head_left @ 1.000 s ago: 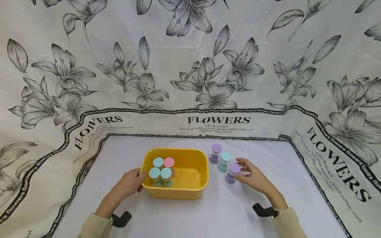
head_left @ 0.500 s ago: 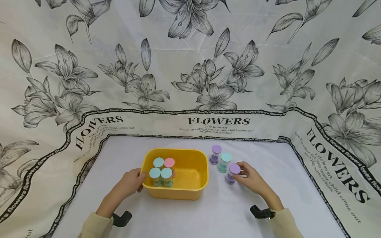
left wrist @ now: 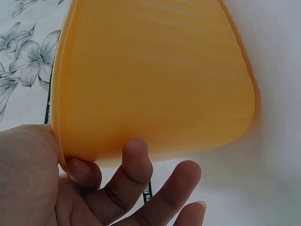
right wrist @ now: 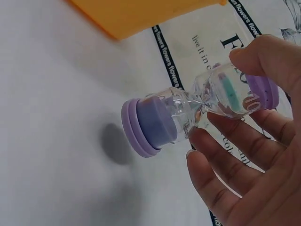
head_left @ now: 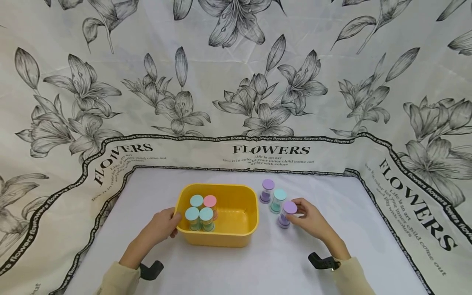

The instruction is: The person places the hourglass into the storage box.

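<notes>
A purple-capped sand timer (head_left: pixel 287 214) is pinched between the thumb and fingers of my right hand (head_left: pixel 313 219). In the right wrist view its purple sand (right wrist: pixel 156 121) lies at the lower end, and a shadow shows apart from the base, so it seems slightly lifted. My left hand (head_left: pixel 164 225) grips the left rim of a yellow plastic bin (head_left: pixel 221 240). The left wrist view shows curled fingers (left wrist: pixel 136 162) against the bin's outer wall; the thumb is mostly hidden. Inside the bin's left half stand a pink-capped timer (head_left: pixel 209 201) and several blue-capped timers (head_left: pixel 192 214).
A teal-capped timer (head_left: pixel 278 200) and another purple-capped timer (head_left: pixel 267 191) stand on the white tablecloth (head_left: pixel 258 270), between the bin and my right hand. Flower-printed fabric (head_left: pixel 236 90) rises behind and at both sides.
My right hand has moved left and its fingers have come round the nearest purple timer, which has since shifted slightly up and left. The left hand and bin have stayed put.
</notes>
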Motion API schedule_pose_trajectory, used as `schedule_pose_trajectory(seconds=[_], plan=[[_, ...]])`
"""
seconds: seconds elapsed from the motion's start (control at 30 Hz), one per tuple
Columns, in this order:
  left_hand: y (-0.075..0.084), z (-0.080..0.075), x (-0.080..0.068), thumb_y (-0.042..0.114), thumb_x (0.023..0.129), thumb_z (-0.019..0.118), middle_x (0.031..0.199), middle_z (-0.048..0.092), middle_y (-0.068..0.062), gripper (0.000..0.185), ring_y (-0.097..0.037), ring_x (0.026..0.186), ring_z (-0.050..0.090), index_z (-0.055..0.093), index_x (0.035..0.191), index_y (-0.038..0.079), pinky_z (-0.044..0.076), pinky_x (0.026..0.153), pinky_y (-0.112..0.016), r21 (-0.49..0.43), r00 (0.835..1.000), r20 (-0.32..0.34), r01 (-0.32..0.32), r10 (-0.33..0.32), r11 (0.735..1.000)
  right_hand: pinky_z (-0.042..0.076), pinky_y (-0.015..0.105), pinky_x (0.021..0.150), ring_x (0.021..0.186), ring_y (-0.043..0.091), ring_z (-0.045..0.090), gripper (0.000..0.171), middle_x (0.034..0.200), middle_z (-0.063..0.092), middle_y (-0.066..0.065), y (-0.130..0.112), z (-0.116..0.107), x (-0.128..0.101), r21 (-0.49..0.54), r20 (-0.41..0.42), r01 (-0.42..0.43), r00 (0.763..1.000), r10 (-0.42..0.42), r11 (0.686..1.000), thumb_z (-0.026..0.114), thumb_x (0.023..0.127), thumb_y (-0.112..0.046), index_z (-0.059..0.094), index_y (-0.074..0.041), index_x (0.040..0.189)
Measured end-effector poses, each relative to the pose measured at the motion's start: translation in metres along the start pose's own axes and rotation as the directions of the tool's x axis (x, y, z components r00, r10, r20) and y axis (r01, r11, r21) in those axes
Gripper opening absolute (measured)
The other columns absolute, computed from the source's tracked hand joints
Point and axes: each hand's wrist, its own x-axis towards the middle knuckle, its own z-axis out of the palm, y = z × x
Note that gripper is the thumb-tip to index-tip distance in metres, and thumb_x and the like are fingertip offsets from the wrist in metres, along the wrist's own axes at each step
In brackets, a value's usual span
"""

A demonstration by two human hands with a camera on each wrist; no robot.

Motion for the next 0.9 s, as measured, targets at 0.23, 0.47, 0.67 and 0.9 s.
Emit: schedule_pose_trajectory(seconds=[0.23, 0.47, 0.67, 0.9], plan=[[0.002, 0.0, -0.003, 0.024, 0.101, 0.042, 0.068, 0.059, -0.006, 0.028, -0.019, 0.061, 0.057, 0.061, 0.099, 0.003, 0.048, 0.057, -0.03, 0.013, 1.0, 0.004, 0.02, -0.02, 1.0, 0.058, 0.028, 0.084, 0.106, 0.018, 0.067, 0.046, 0.12, 0.069, 0.011, -0.031, -0.001, 0.004, 0.019, 0.009, 0.085, 0.996, -0.085, 0.996, 0.078, 0.091, -0.024, 0.059, -0.005, 0.127], [0.004, 0.001, -0.003, 0.023, 0.101, 0.043, 0.068, 0.059, -0.006, 0.028, -0.019, 0.06, 0.057, 0.061, 0.099, 0.002, 0.049, 0.056, -0.031, 0.014, 1.0, -0.011, -0.002, 0.003, 1.0, 0.058, 0.026, 0.084, 0.103, 0.022, 0.067, 0.044, 0.119, 0.068, 0.01, -0.075, -0.009, 0.018, 0.001, 0.003, 0.188, 0.982, -0.188, 0.982, 0.08, 0.089, -0.021, 0.06, -0.006, 0.126], [0.002, 0.001, -0.002, 0.024, 0.101, 0.043, 0.068, 0.059, -0.006, 0.028, -0.019, 0.06, 0.057, 0.061, 0.098, 0.002, 0.048, 0.055, -0.031, 0.012, 1.0, -0.008, 0.004, -0.004, 1.0, 0.058, 0.026, 0.085, 0.104, 0.021, 0.065, 0.044, 0.119, 0.068, 0.006, -0.112, -0.012, 0.032, -0.031, 0.012, 0.279, 0.96, -0.279, 0.96, 0.08, 0.089, -0.02, 0.061, -0.009, 0.127], [0.002, 0.002, -0.001, 0.023, 0.101, 0.044, 0.068, 0.059, -0.006, 0.027, -0.019, 0.06, 0.057, 0.061, 0.099, 0.002, 0.048, 0.056, -0.03, 0.009, 1.0, -0.01, 0.009, -0.009, 1.0, 0.059, 0.03, 0.085, 0.104, 0.021, 0.066, 0.043, 0.117, 0.069, 0.003, -0.152, -0.003, 0.046, 0.01, 0.087, 0.381, 0.921, -0.38, 0.925, 0.081, 0.087, -0.017, 0.064, -0.012, 0.126]])
